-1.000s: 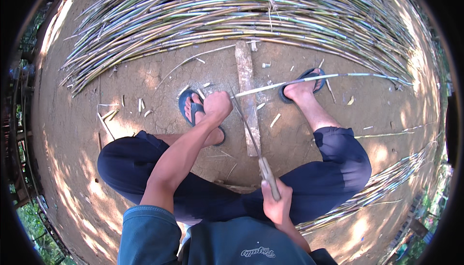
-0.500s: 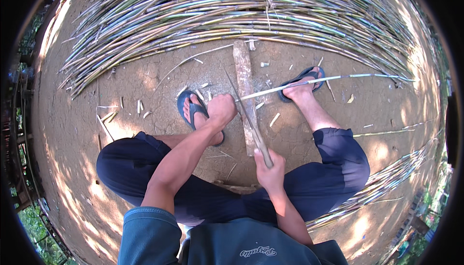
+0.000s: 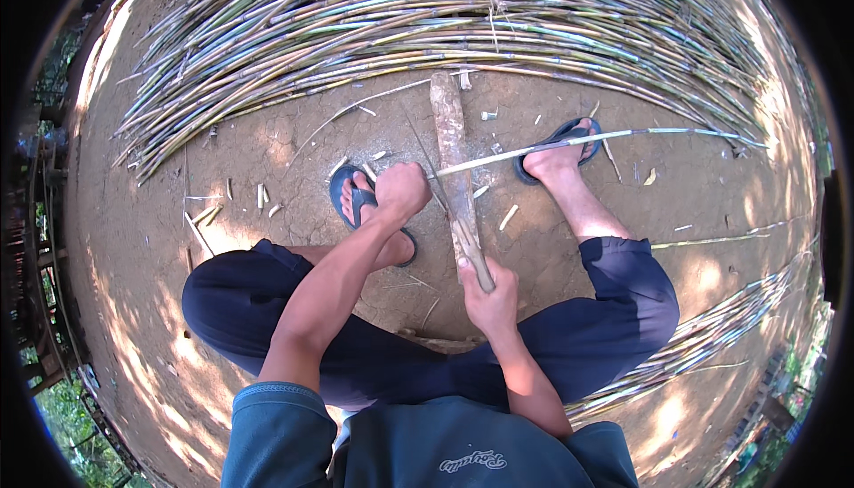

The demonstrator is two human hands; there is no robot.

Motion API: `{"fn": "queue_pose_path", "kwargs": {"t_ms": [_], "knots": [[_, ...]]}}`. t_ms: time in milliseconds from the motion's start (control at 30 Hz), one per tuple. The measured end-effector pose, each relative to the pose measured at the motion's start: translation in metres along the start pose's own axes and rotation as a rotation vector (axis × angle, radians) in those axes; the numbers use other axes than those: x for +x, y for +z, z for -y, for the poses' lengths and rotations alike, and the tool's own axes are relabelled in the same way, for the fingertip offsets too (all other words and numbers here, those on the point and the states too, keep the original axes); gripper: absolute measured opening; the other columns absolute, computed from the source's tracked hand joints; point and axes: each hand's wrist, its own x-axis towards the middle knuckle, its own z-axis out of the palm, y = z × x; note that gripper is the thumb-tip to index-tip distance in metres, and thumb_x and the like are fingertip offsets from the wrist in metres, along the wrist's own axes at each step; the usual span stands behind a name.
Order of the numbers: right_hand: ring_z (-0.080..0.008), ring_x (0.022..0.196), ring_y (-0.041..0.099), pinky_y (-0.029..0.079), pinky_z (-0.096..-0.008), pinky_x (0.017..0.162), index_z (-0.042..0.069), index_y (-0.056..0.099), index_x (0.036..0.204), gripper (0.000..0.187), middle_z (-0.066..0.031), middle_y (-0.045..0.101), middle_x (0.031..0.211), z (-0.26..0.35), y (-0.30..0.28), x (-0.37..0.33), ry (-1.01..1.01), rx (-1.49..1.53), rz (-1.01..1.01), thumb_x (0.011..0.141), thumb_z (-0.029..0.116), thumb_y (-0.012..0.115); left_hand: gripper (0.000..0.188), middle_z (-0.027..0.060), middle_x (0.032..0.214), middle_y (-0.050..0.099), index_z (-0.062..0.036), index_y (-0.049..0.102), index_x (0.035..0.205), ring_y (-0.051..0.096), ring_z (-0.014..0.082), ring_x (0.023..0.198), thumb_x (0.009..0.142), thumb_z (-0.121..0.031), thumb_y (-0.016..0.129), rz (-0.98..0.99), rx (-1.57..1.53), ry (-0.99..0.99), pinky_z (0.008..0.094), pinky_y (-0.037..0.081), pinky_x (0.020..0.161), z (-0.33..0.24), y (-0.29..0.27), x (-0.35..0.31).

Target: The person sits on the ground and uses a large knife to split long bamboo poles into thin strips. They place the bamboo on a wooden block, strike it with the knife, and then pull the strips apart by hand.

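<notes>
Dark-blue trousers [image 3: 614, 310] are covering two bent legs as one person is sitting low over brown, cracked earth [image 3: 551, 239], two bare hands occupied. The left grip [image 3: 402, 193], a closed fist, is clamping on the near end of one long, slender cane [image 3: 605, 137]. That single cane is crossing over one rough log [image 3: 449, 114] and stretching away to the right, passing over the right foot [image 3: 553, 163]. The right grip [image 3: 491, 297] is closing firmly around the handle [image 3: 483, 276] of one long-bladed tool [image 3: 470, 248], whose narrow blade [image 3: 440, 193] is slanting up and leftward, crossing the cane's end just beside the left fist. Two dark sandals [image 3: 363, 196] are showing, one on either side of the log. Two heaps of canes are lying on the ground: one large pile [image 3: 445, 34] is spanning the far side, one smaller pile [image 3: 729, 310] is resting behind the right knee. More than ten short, pale pieces [image 3: 508, 218] are lying scattered around the feet. One short-sleeved blue shirt [image 3: 400, 439] is filling the lower edge.
</notes>
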Motion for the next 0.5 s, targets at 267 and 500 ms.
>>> {"fn": "queue_pose_path", "kwargs": {"t_ms": [267, 500], "knots": [[-0.0039, 0.053, 0.038, 0.032, -0.0286, 0.046, 0.000, 0.055, 0.071, 0.027, -0.0001, 0.044, 0.052, -0.008, -0.020, -0.020, -0.040, -0.079, 0.003, 0.091, 0.016, 0.064, 0.023, 0.0244, 0.089, 0.069, 0.0005, 0.072, 0.087, 0.070, 0.0366, 0.085, 0.080, -0.014, 0.057, -0.042, 0.003, -0.021, 0.0438, 0.056, 0.075, -0.001, 0.015, -0.002], [-0.0042, 0.052, 0.037, 0.033, -0.0269, 0.047, -0.002, 0.059, 0.074, 0.026, -0.0015, 0.043, 0.052, 0.020, -0.037, -0.080, 0.081, 0.039, -0.015, 0.091, 0.017, 0.064, 0.022, 0.0236, 0.084, 0.069, -0.0016, 0.072, 0.083, 0.069, 0.0388, 0.076, 0.078, -0.020, 0.061, -0.102, 0.030, -0.030, 0.0462, 0.056, 0.070, 0.015, -0.008, 0.002]]}}
